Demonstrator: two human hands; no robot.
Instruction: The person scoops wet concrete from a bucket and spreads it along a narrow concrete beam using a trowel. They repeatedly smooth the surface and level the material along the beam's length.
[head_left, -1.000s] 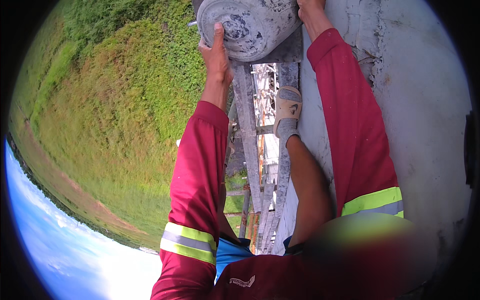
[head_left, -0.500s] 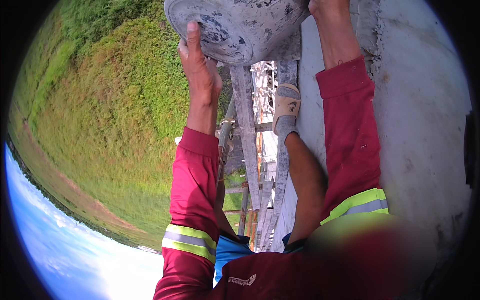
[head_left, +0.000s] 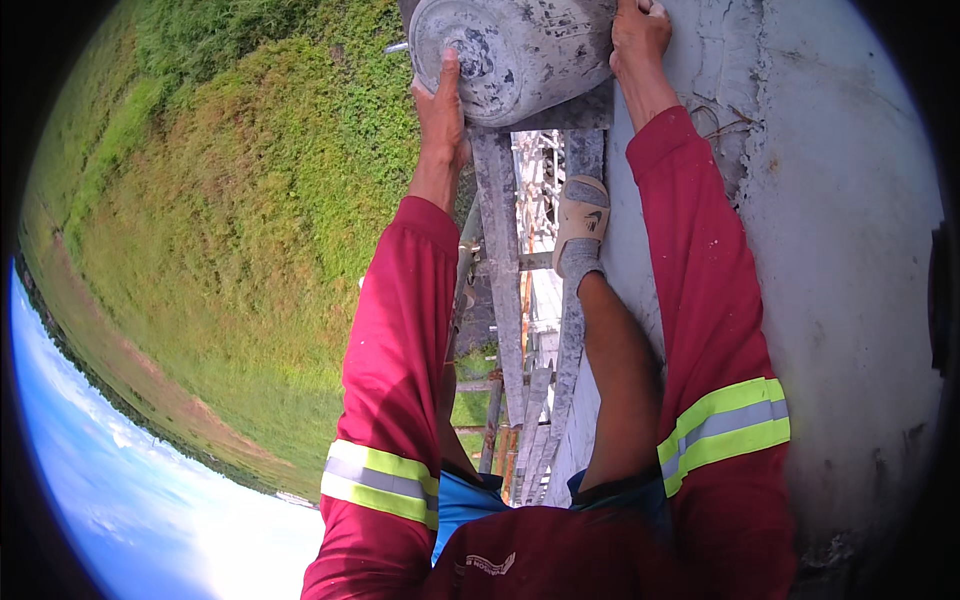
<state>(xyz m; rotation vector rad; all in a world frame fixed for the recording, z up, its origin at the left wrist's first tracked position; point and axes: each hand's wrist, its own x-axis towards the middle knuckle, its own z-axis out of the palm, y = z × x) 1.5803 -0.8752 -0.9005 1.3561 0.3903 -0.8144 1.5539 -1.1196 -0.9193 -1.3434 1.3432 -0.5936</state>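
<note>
A scuffed grey bucket (head_left: 545, 60) with dark patches lies tipped on its side at the top of the view, its round base turned to the left and toward me. My left hand (head_left: 438, 125) grips the base edge, thumb pressed on the bottom and the other fingers mostly hidden behind. At the bucket's right end, my right hand (head_left: 641, 45) is closed with bent fingers, seemingly around the rim, which the upper picture edge cuts off. Beneath the bucket shows part of a dark grey board (head_left: 575, 110).
Narrow grey planks (head_left: 500, 270) with open gaps between them form a high scaffold walkway, and scaffold pipes (head_left: 490, 425) show below. My sandalled foot (head_left: 582, 220) stands on the right plank. A pale wall (head_left: 830, 250) rises along the right; a grassy slope (head_left: 250, 220) lies left.
The bucket has shifted right and looks smaller, farther from me, with both hands still on it. My arms reach out farther, and more of my right hand shows.
</note>
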